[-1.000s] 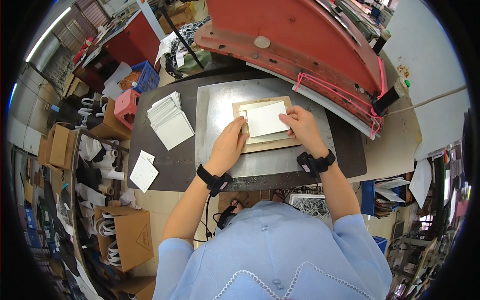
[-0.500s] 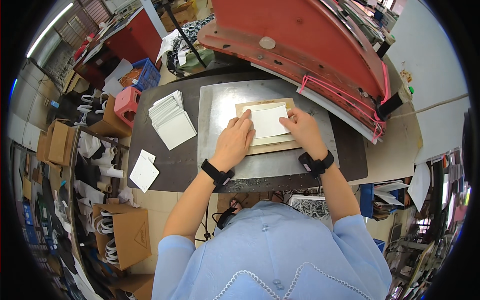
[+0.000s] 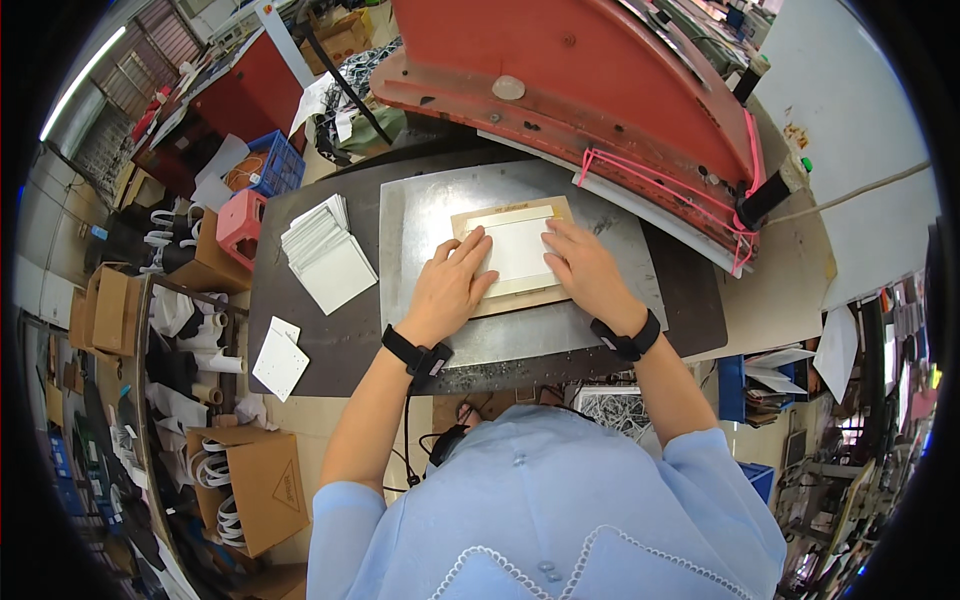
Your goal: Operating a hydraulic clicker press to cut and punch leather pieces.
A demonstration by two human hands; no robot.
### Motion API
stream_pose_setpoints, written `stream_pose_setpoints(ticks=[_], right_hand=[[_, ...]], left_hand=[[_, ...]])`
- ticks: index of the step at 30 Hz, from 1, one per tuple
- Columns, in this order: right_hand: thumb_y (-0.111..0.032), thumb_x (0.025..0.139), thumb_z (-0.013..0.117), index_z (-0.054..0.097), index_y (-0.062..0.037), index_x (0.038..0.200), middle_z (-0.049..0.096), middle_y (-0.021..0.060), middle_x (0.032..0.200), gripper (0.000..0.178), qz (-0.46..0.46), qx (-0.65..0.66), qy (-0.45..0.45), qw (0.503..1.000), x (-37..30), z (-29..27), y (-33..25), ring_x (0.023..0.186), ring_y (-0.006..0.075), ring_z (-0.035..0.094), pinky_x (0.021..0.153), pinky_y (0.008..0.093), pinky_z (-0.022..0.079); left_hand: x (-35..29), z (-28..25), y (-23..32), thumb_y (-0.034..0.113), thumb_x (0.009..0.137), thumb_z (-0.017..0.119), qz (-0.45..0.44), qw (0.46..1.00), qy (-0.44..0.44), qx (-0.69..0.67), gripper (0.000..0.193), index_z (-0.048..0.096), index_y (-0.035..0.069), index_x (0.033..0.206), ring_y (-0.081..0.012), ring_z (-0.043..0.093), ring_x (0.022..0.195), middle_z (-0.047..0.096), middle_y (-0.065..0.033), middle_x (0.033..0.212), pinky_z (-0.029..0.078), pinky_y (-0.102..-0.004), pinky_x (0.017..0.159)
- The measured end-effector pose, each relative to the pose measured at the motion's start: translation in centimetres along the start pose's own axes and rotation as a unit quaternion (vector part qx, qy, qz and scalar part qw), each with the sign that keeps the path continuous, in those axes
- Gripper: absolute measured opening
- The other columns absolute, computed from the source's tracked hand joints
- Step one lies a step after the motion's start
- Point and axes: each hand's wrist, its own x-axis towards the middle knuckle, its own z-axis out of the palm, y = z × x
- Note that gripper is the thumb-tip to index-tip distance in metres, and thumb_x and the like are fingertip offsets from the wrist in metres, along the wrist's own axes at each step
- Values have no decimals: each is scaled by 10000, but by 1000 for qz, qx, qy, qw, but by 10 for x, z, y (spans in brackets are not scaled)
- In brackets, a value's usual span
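Note:
A white rectangular sheet [image 3: 518, 250] lies flat on a tan board [image 3: 547, 293], which rests on a grey metal plate [image 3: 410, 215]. My left hand [image 3: 447, 282] is laid along the sheet's left edge, fingers stretched out and fingertips touching it. On the opposite edge, the fingers of my right hand [image 3: 588, 268] are extended and press down on the sheet. Neither hand grips anything. Each wrist wears a black band. To the left, a fanned stack of white sheets [image 3: 338, 272] sits on the dark table [image 3: 345, 345].
Two loose white pieces [image 3: 281, 358] with small dark dots lie at the table's left front. A large red machine arm [image 3: 570, 90] with pink cord hangs over the back right. Beyond the table's left edge stand a red stool [image 3: 240, 225] and a blue crate [image 3: 280, 165].
My right hand has gone from pinching the sheet's right edge to lying on it with fingers extended. The sheet now sits straighter on the board. The whole view has shifted slightly.

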Motion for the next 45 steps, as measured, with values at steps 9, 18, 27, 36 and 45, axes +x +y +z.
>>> stream_pose_setpoints(ticks=[9,18,27,36,45], right_hand=[[-149,925,538,554,-28,1230,549,114,1322,329,40,-73,-70,994,0,-6,-17,1063,313,534,892,408,492],[-103,900,620,552,-44,1281,571,99,1213,391,149,105,204,962,3,-73,-33,935,155,550,792,275,475],[-202,877,718,479,32,1287,556,117,1191,529,177,181,462,850,-11,-210,68,1010,181,549,894,300,444],[-99,823,725,390,41,1389,502,133,1318,672,167,198,395,881,-13,-198,76,1185,228,491,1025,328,374],[-132,910,652,340,67,1396,501,149,1305,611,155,196,296,922,-60,-160,-32,1169,200,500,1034,321,363]], left_hand=[[2,-6,4,269,921,593,-3,1000,-26,8,494,504,14,1334,-399,500,1149,479,-156,1405,440,-437,981],[-18,-36,4,238,973,542,-119,980,89,-135,448,472,24,1360,-288,538,1171,404,-167,1461,471,-369,939],[-69,-73,22,234,1004,500,-163,944,100,-267,334,585,4,1231,-193,615,1022,585,-133,1252,503,-313,823],[-70,-85,78,169,973,563,-89,935,-64,-337,333,553,37,1279,-199,667,863,700,-117,1040,516,-291,768],[-39,-83,118,95,918,637,27,914,-75,-397,466,485,68,1359,-170,664,836,697,-96,1046,535,-300,749]])
